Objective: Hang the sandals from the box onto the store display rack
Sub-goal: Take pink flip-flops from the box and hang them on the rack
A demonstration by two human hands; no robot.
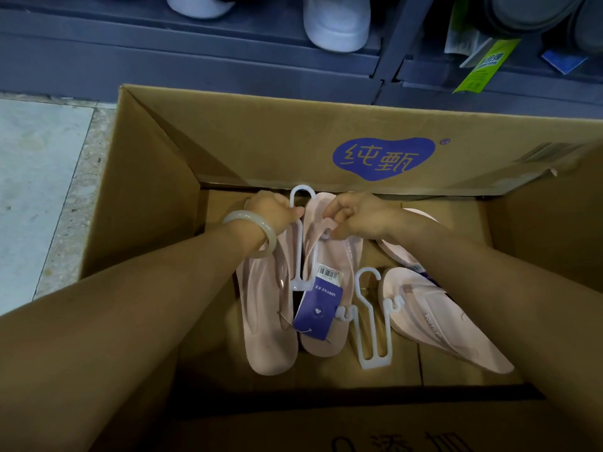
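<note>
Both my arms reach down into a large cardboard box [156, 203]. A pair of pale pink sandals [270, 321] lies side by side in its middle on a white plastic hanger [299, 243], with a purple tag [318, 308] across them. My left hand [274, 212], a pale bangle on its wrist, grips the hanger's stem just under the hook. My right hand [355, 216] pinches the strap of the right sandal of the pair. A loose white hanger [372, 324] and another pink sandal [437, 321] lie to the right. A further pink sandal [396, 247] shows partly under my right forearm.
The box's far flap carries a blue logo [385, 158]. Behind the box runs a dark grey store shelf [195, 66] holding white shoes [336, 21] and green-labelled packets [486, 63]. Pale tiled floor [42, 177] lies left of the box.
</note>
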